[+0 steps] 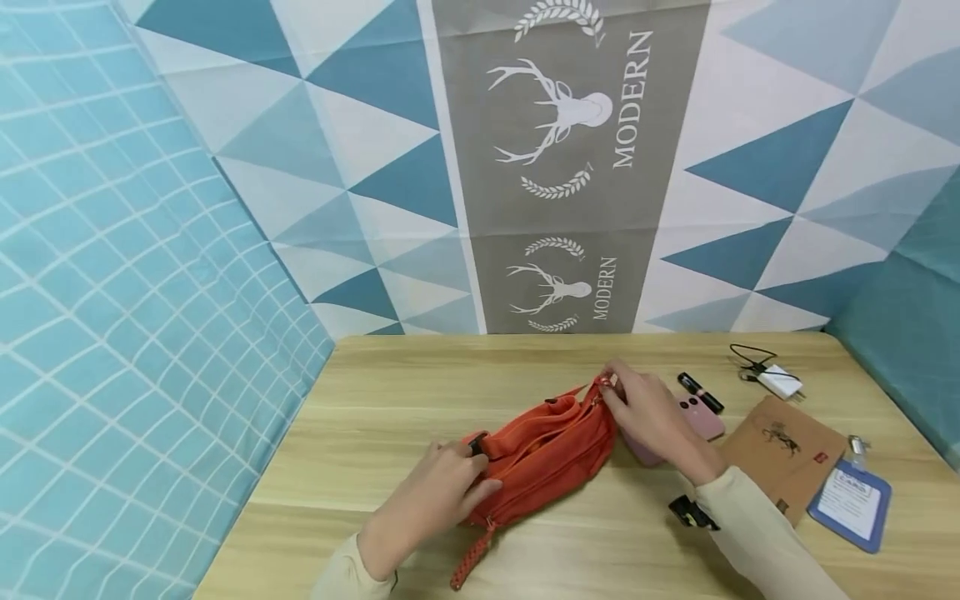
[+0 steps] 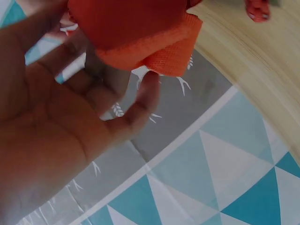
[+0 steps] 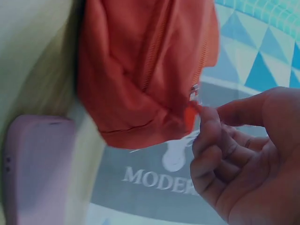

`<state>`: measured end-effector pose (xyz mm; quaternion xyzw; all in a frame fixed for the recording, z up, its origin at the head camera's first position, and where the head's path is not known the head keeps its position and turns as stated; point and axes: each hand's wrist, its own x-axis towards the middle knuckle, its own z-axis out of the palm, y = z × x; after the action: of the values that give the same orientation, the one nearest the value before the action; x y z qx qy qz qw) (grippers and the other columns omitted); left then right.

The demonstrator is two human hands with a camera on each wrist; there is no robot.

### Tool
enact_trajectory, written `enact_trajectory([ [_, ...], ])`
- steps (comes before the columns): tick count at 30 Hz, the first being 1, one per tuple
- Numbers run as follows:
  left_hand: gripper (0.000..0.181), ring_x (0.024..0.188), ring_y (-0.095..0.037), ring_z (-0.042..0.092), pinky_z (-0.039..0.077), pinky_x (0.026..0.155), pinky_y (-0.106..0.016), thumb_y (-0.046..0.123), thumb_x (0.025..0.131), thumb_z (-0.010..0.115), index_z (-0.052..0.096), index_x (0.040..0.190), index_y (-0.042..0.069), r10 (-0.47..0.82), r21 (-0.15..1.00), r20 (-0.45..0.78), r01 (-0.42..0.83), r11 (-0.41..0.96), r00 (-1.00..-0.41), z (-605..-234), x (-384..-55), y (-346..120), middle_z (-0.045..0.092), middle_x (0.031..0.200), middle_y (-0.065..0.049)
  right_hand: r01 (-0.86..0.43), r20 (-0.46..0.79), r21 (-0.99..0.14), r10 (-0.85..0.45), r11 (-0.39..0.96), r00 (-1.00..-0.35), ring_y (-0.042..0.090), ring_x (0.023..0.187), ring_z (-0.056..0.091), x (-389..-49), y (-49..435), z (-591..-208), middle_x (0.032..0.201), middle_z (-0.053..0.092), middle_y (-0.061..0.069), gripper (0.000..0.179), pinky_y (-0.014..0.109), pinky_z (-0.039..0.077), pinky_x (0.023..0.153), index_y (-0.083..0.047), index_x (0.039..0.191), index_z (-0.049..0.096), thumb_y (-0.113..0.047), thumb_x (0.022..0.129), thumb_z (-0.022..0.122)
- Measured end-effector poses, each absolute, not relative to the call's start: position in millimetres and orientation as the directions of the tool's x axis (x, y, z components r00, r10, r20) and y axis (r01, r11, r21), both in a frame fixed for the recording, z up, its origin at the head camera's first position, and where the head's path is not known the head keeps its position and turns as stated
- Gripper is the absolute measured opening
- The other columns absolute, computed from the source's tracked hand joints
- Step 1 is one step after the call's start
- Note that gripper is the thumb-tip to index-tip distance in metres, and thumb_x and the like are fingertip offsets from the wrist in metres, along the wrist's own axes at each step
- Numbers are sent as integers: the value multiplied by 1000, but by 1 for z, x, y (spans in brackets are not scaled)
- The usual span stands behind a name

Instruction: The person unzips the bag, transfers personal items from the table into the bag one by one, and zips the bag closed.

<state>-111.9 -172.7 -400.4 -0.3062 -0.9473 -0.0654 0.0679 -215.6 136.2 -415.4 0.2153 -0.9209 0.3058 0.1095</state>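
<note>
A red-orange waist bag lies slantwise on the wooden table, with a black buckle at its left end and a braided zipper pull hanging toward the front. My left hand holds the bag's left end, thumb on the near side and the other fingers behind. In the left wrist view, fingers reach up to the bag's folded strap. At the bag's other end, my right hand pinches the pull by the zipper slider. The upper zipper's full length is partly hidden by folds.
A pink phone lies partly behind my right hand. Beyond it are a black tube and a white charger with a black cable. A brown paper-covered booklet and a blue card holder lie to the right.
</note>
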Motion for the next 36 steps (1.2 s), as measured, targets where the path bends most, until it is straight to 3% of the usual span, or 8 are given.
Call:
enact_trajectory([
  [3,26,72,-13,46,39,70,-33,37,97,63,63,82,17,549,58,217,572,818,-807,-400,-113,-167,50,76,5,-561,393,-463,-409,686,-824,4,44,37,-201,131,-411,58,45,-6,34,24,34,41,-6,129,52,-10,97,61],
  [6,26,72,-15,49,38,65,-31,38,97,64,63,82,17,554,9,199,567,823,-808,-395,-121,-159,53,78,3,-702,478,-356,-525,617,-704,5,54,49,-184,117,-412,68,55,-3,37,24,46,48,-3,128,55,-6,93,66],
  [9,27,63,-11,49,41,61,-28,35,96,66,61,77,17,586,0,115,590,808,-802,-390,-133,-144,52,70,5,-788,512,-241,-616,566,-599,13,82,61,-167,105,-422,94,65,3,31,33,56,71,-4,119,62,-7,89,70],
  [13,26,55,-8,46,42,55,-26,30,96,67,59,75,16,580,37,-23,579,815,-814,-390,-143,-129,49,63,6,-830,473,-151,-698,537,-537,20,106,59,-155,94,-437,111,64,2,28,41,51,90,-10,115,66,-13,88,73],
  [17,24,53,-10,45,40,52,-26,22,97,64,56,75,15,556,47,-65,554,831,-828,-398,-149,-123,47,62,4,-838,463,-117,-717,533,-521,20,109,59,-152,92,-446,113,64,1,29,41,49,92,-12,116,67,-15,87,74],
  [27,23,49,-6,42,37,49,-22,9,98,60,57,75,12,575,139,225,610,780,-787,-385,-166,-138,42,56,6,-818,369,-46,-751,573,-547,19,92,54,-156,99,-448,96,59,-1,42,42,43,86,-19,129,66,-26,88,74],
  [32,26,45,-6,38,36,47,-23,11,94,62,52,70,14,555,23,365,604,797,-747,-376,-168,-145,37,53,9,-826,282,-76,-783,558,-554,19,88,49,-154,99,-449,92,58,-1,27,44,41,87,-18,114,73,-35,92,69],
  [36,30,43,-8,34,31,43,-25,10,89,65,46,65,16,539,-71,467,578,813,-701,-373,-171,-150,32,50,9,-828,243,-111,-793,550,-559,18,87,49,-150,97,-451,90,59,-1,30,43,42,88,-16,94,76,-44,93,66],
])
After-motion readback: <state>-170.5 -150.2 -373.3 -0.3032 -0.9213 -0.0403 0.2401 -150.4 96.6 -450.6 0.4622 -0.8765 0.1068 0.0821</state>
